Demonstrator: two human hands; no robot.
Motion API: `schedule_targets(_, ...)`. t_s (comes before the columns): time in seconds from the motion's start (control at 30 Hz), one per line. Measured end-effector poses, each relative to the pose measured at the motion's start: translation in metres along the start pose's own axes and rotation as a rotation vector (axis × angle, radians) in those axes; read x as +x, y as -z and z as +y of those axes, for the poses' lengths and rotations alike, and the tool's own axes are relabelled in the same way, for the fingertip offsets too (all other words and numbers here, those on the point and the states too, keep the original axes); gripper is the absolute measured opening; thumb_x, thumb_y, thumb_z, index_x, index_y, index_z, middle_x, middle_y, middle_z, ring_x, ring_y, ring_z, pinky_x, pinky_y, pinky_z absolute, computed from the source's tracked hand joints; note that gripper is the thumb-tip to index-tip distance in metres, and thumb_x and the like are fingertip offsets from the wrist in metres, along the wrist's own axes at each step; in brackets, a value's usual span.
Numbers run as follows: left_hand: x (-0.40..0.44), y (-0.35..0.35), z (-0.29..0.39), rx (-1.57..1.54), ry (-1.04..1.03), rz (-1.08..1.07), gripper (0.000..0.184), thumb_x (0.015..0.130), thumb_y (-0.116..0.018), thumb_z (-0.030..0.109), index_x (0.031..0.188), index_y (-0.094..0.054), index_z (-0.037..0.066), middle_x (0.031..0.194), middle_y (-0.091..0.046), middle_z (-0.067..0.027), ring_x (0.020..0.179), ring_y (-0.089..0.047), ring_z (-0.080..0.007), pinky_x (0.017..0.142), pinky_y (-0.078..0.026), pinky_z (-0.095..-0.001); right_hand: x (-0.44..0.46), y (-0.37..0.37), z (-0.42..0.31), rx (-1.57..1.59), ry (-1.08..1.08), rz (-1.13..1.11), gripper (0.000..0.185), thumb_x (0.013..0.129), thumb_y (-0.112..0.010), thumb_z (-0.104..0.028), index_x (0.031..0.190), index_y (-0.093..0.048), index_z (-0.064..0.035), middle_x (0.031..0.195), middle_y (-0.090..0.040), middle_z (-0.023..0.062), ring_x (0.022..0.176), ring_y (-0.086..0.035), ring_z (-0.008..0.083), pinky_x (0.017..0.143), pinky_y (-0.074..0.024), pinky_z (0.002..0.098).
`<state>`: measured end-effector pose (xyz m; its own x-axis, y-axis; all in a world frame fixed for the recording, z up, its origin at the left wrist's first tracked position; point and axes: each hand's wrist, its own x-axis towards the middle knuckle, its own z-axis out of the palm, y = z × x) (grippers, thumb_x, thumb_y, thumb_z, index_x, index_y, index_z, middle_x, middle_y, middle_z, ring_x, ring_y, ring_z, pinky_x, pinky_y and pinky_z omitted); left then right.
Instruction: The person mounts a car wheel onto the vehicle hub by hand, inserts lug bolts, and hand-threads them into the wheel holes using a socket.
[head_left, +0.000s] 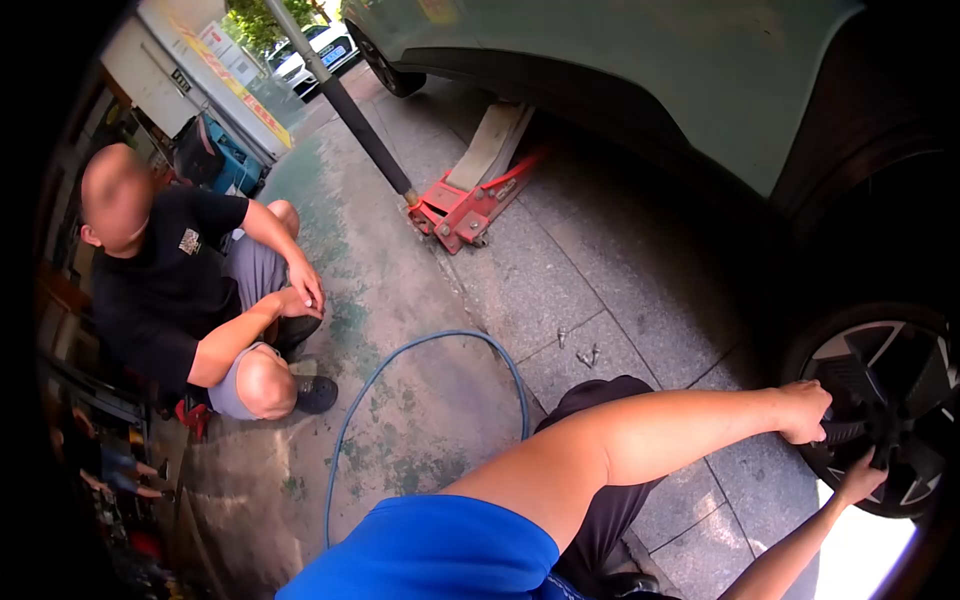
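A car wheel (880, 400) with dark and silver spokes stands at the right, by the dark wheel arch of the raised car (640, 70). My left hand (803, 412), on the outstretched arm, is closed at the left side of the wheel around something dark. Lower down, my right hand (862, 478) reaches up to the spokes near the hub, its fingers curled on a dark part. Shadow hides whether either hand grips a tool or the wheel itself. Several small metal pieces, looking like wheel bolts (590, 356), lie on the paving left of the wheel.
A red floor jack (465, 210) with a long black handle (360, 135) reaches under the car. One blue hose (430, 338) loops over the concrete. A person in a black shirt (165, 280) squats at the left. A white car (312, 58) is parked behind.
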<state>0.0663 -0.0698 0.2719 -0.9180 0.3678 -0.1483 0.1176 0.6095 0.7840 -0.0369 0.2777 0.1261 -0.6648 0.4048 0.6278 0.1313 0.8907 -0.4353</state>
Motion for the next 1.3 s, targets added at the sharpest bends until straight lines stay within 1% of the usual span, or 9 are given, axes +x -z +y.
schedule_targets(0.1,-0.001,0.002,-0.001,-0.04,-0.002,0.016,0.051,0.077,-0.071,0.027,0.112,-0.058,-0.008,0.124,-0.052,-0.0284,0.119,-0.049,-0.0375,0.102,-0.04,-0.0383,0.007,0.003,0.011,-0.091,-0.117,-0.162,0.055,0.091,-0.054,-0.046,0.122,-0.056,-0.0015,0.119,-0.059,0.0213,0.107,-0.058,0.0372,0.086,-0.0471,0.0429)
schedule_targets(0.13,0.003,-0.001,-0.004,-0.052,0.015,0.012,0.05,0.076,-0.071,0.028,0.109,-0.06,-0.009,0.125,-0.051,-0.0294,0.12,-0.049,-0.0379,0.103,-0.04,-0.038,0.014,-0.012,0.035,0.202,-0.106,-0.146,0.054,0.092,-0.054,-0.044,0.124,-0.056,-0.0013,0.12,-0.06,0.0194,0.105,-0.06,0.0346,0.088,-0.0469,0.0414)
schedule_targets(0.17,0.006,-0.003,-0.005,-0.061,0.027,0.009,0.05,0.075,-0.072,0.028,0.106,-0.062,-0.009,0.126,-0.05,-0.0304,0.121,-0.048,-0.0382,0.103,-0.04,-0.0377,0.0,0.036,-0.043,0.821,-0.783,-0.35,0.051,0.093,-0.053,-0.037,0.131,-0.051,-0.0033,0.123,-0.059,0.0146,0.109,-0.057,0.0294,0.091,-0.0454,0.0413)
schedule_targets(0.2,0.007,-0.006,-0.004,-0.064,0.034,0.027,0.049,0.075,-0.073,0.029,0.105,-0.063,-0.009,0.127,-0.049,-0.0307,0.122,-0.047,-0.0381,0.104,-0.039,-0.0376,0.023,-0.016,0.033,1.219,-1.01,-0.424,0.049,0.094,-0.054,-0.028,0.137,-0.045,-0.0057,0.126,-0.056,0.0106,0.115,-0.051,0.0267,0.093,-0.0437,0.0425)
schedule_targets(0.23,0.007,-0.008,-0.004,-0.061,0.027,0.033,0.048,0.074,-0.073,0.029,0.103,-0.064,-0.009,0.128,-0.049,-0.0311,0.123,-0.046,-0.0381,0.104,-0.038,-0.0374,0.041,-0.083,0.13,1.259,-0.826,-0.541,0.05,0.094,-0.053,-0.026,0.139,-0.043,-0.0074,0.13,-0.053,0.0102,0.121,-0.046,0.026,0.093,-0.0429,0.0434)
schedule_targets(0.3,0.005,-0.006,-0.004,-0.02,-0.052,-0.003,0.05,0.075,-0.073,0.028,0.105,-0.063,-0.01,0.129,-0.047,-0.0328,0.125,-0.044,-0.0383,0.106,-0.036,-0.0377,0.021,-0.009,0.028,0.536,-0.524,-0.368,0.05,0.093,-0.053,-0.027,0.138,-0.043,-0.0069,0.129,-0.053,0.0106,0.12,-0.047,0.0264,0.093,-0.043,0.043)
schedule_targets(0.4,-0.008,0.0,0.003,-0.067,-0.005,0.062,0.052,0.074,-0.073,0.027,0.107,-0.061,-0.011,0.134,-0.039,-0.0358,0.13,-0.037,-0.0405,0.109,-0.032,-0.0386,0.019,-0.008,0.012,0.278,-0.269,-0.316,0.05,0.093,-0.053,-0.029,0.137,-0.045,-0.0062,0.129,-0.054,0.0112,0.119,-0.048,0.0271,0.093,-0.043,0.0423)
schedule_targets(0.73,-0.002,-0.001,-0.012,-0.02,-0.011,0.06,0.058,0.074,-0.072,0.03,0.111,-0.059,-0.014,0.138,-0.03,-0.0393,0.134,-0.03,-0.0428,0.113,-0.026,-0.0401,0.03,-0.004,-0.001,0.117,-0.081,-0.263,0.05,0.093,-0.054,-0.035,0.131,-0.05,-0.0037,0.127,-0.056,0.0132,0.115,-0.052,0.0295,0.092,-0.0433,0.04)
schedule_targets(1.3,-0.015,0.013,-0.001,-0.036,0.006,0.092,0.061,0.077,-0.071,0.023,0.123,-0.047,-0.01,0.143,-0.024,-0.0358,0.133,-0.03,-0.0465,0.111,-0.029,-0.0424,0.023,0.025,-0.003,-0.02,-0.188,-0.241,0.055,0.09,-0.057,-0.045,0.124,-0.057,-0.0018,0.121,-0.061,0.017,0.104,-0.06,0.0313,0.089,-0.0447,0.0371)
